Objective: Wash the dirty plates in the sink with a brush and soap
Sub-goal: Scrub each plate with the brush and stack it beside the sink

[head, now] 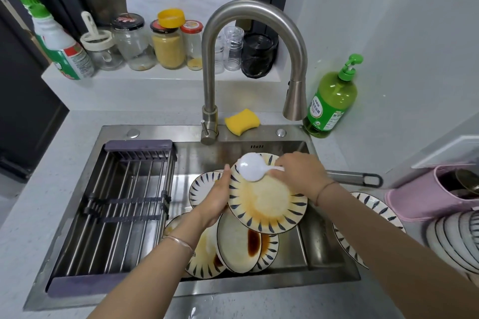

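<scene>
Plate (267, 204): soiled, tilted above sink (272, 283), left hand (216, 197) curled round its left rim; right hand (298, 171) gripping brush (250, 167), head just left of grip on far rim, stains lying nearward.

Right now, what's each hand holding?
Left hand: gripping the stained plate by its left rim.
Right hand: gripping the white brush handle, head on the plate.

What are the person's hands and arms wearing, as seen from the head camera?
The left hand and right hand are bare, with no gloves. No sleeves show on either forearm. The left wrist carries a thin, pale, metallic-looking bangle. The right wrist has a thin dark cord bracelet. No rings or watch are visible.
</scene>
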